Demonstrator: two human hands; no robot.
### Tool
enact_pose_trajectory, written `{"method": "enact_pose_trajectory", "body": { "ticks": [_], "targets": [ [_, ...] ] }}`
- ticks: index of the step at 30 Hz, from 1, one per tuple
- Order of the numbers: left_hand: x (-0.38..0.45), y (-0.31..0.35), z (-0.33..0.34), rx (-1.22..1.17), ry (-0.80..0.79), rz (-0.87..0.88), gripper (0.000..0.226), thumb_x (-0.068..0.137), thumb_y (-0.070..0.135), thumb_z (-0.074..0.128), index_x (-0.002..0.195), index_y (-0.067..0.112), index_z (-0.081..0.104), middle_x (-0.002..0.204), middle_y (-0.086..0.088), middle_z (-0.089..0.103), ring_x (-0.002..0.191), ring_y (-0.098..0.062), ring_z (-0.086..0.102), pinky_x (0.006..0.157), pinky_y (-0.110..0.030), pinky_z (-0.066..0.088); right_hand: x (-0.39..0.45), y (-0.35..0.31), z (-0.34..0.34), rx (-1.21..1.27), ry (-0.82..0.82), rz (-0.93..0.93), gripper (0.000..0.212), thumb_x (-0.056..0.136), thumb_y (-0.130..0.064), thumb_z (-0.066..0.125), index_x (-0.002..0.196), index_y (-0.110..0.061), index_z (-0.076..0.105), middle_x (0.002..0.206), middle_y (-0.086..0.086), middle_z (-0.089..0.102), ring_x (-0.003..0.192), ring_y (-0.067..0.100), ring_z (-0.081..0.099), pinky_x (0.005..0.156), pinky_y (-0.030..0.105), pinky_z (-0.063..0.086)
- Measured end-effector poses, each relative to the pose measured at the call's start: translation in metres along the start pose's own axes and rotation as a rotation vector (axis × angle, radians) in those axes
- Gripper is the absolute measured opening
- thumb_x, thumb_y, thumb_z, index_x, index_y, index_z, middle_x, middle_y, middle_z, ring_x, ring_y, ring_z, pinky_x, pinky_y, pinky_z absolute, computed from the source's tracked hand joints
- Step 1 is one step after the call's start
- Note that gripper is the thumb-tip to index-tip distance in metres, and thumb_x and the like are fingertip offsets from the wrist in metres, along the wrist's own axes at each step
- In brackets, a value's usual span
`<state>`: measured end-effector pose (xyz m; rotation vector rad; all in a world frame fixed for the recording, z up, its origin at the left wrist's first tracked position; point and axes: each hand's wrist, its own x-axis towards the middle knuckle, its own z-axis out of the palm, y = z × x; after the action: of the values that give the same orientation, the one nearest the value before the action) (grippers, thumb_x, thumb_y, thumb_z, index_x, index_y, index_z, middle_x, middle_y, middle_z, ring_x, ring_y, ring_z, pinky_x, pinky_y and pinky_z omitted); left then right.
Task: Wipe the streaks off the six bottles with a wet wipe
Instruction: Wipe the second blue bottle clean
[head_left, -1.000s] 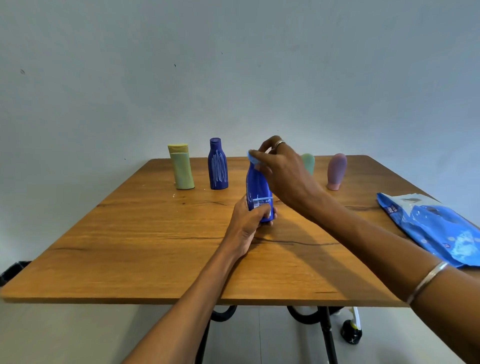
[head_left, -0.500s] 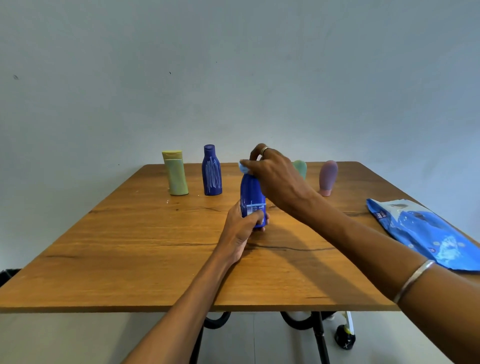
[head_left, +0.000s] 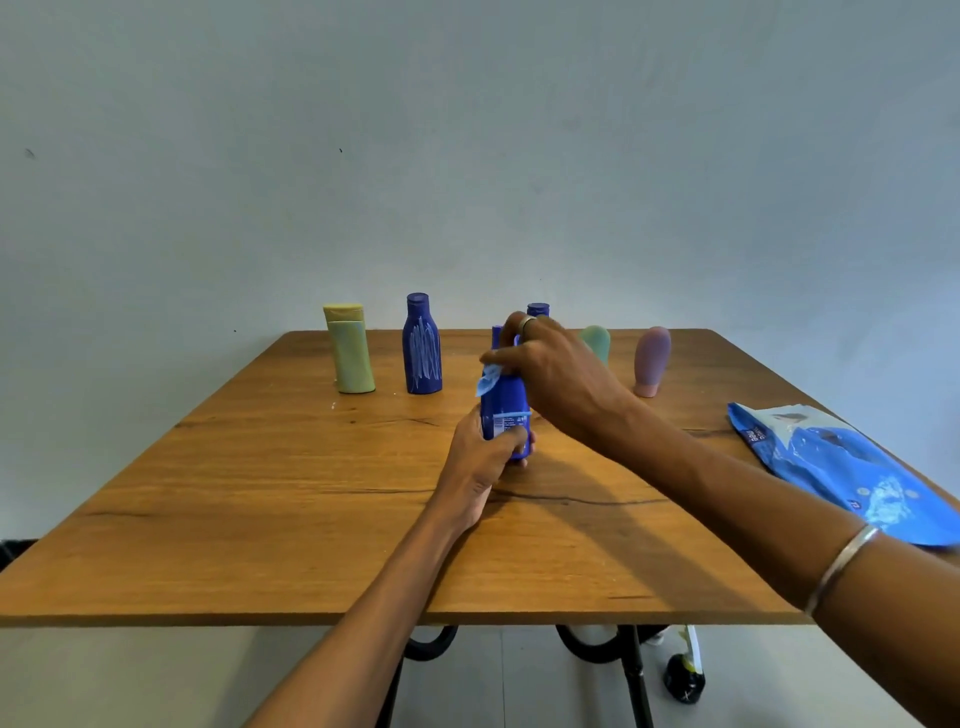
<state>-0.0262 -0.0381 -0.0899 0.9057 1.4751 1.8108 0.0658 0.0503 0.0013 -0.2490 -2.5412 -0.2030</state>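
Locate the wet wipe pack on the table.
In the head view, the blue wet wipe pack lies flat at the table's right edge, nearer the camera than the pink bottle.

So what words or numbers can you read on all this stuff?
None can be read for sure.
Blue wipe packet: white letters near its far end, sideways and too blurred to read.
Same packet: a tiny white mark near its front edge, maybe a number, too small to tell.
Blue bottle gripped by the left hand: a white label with small print, too small to read.
The other bottles show no words.
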Motion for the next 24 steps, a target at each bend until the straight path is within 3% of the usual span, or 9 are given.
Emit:
{"method": "enact_pose_trajectory", "body": {
  "ticks": [6, 11, 19, 24],
  "targets": [
    [-0.001, 0.001, 0.0, -0.009, -0.017, 0.019, 0.023, 0.09, -0.005, 0.061, 0.106, 0.012, 0.063, 0.084, -0.007, 0.068, 0.072, -0.015, 0.063, 0.066, -0.034, 0.051, -0.032, -0.005, 0.016, 0.061, -0.086, -0.154, 0.045, 0.088, -0.01, 0.074, 0.131, -0.021, 0.067, 0.13, 0.007, 0.057, 0.112, 0.021, 0.052, 0.081, 0.038, 0.055],
    [-0.001, 0.001, 0.0, -0.001, -0.001, -0.005, 0.023, 0.093, 0.004, 0.063, 0.112, 0.016, 0.058, 0.095, -0.015, 0.072, 0.086, -0.026, 0.067, 0.073, -0.037, 0.053, -0.045, 0.014, 0.026, 0.109, 0.067, -0.068, 0.041, 0.08, 0.005, 0.077, 0.113, -0.019, 0.077, 0.112, 0.006, 0.07, 0.095, 0.023, 0.063, 0.07, 0.04, 0.058],
    [-0.002, 0.002, 0.001, -0.008, 0.019, 0.002, 0.026, 0.094, 0.008, 0.065, 0.116, 0.02, 0.058, 0.105, -0.015, 0.073, 0.093, -0.022, 0.072, 0.073, -0.033, 0.055, -0.049, 0.006, 0.038, 0.187, 0.184, 0.058, 0.032, 0.078, 0.008, 0.077, 0.104, -0.011, 0.078, 0.108, 0.008, 0.071, 0.096, 0.025, 0.07, 0.075, 0.039, 0.062],
    [-0.002, 0.001, 0.002, 0.029, 0.012, 0.04, 0.027, 0.093, 0.006, 0.066, 0.115, 0.019, 0.057, 0.101, -0.011, 0.072, 0.087, -0.019, 0.07, 0.075, -0.033, 0.057, -0.049, -0.003, 0.042, 0.227, 0.191, 0.139, 0.034, 0.073, 0.01, 0.081, 0.1, -0.01, 0.078, 0.105, 0.011, 0.068, 0.087, 0.026, 0.071, 0.072, 0.023, 0.048]
  ]
}}
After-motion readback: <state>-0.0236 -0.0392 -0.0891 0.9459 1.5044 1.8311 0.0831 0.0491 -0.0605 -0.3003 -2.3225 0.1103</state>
